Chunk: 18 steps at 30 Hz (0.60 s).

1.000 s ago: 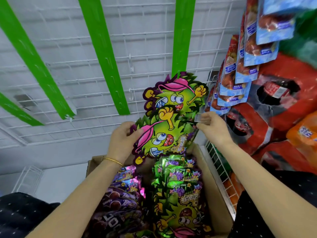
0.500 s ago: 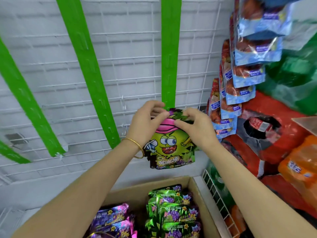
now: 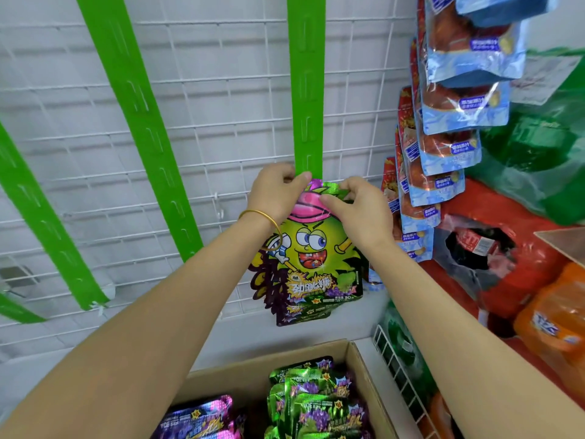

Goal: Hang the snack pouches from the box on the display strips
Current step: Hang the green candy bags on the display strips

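A green cartoon-faced snack pouch (image 3: pixel 311 258) hangs against the white wire grid, its top at the lower end of the middle green display strip (image 3: pixel 306 90). My left hand (image 3: pixel 277 193) pinches the pouch's top edge from the left, thumb touching the strip's end. My right hand (image 3: pixel 356 210) pinches the top from the right. A second pouch seems to sit behind the first. The cardboard box (image 3: pixel 364 375) below holds several green pouches (image 3: pixel 313 400) and purple pouches (image 3: pixel 202 418).
Two more green strips (image 3: pixel 139 115) slant across the wire grid (image 3: pixel 221 99) on the left. Blue-and-red snack bags (image 3: pixel 443 147) hang in a column on the right, with red and orange bags (image 3: pixel 557 315) piled below them. A wire basket edge (image 3: pixel 399 369) borders the box.
Both hands lifted the pouch out of the box up to the lower end of the middle strip. Over the last half second they shifted only slightly at its top.
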### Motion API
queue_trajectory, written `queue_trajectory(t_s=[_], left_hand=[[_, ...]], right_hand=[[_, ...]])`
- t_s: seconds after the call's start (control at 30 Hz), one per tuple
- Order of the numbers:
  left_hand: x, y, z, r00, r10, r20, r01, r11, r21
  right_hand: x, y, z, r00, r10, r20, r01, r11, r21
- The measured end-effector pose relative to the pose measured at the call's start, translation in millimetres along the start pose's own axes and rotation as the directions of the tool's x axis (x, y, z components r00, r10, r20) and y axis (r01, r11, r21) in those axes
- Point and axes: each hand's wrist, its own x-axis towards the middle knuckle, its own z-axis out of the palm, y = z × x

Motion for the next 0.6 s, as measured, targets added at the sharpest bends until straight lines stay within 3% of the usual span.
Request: queue_trajectory(t_s=[0.2, 0.37, 0.6], left_hand=[[-5.8, 6.2, -4.0, 0.998, -0.057, 0.028, 0.061, 0.984, -0.168], [-3.5, 7.9, -5.3, 0.992, -0.125, 0.015, 0.126, 0.973, -0.192], [-4.1, 3.7, -6.9, 0.988, -0.152, 0.011, 0.149, 0.95, -0.274]], right_hand=[[-0.1, -10.3, -0.9, 0.994, -0.016, -0.108, 0.003, 0.993, -0.122], [-2.7, -15.3, 4.5, 0.976, -0.102, -0.194, 0.055, 0.97, -0.237], [-9.6, -3.6, 12.6, 0.981, -0.158, -0.115, 0.115, 0.941, -0.317]])
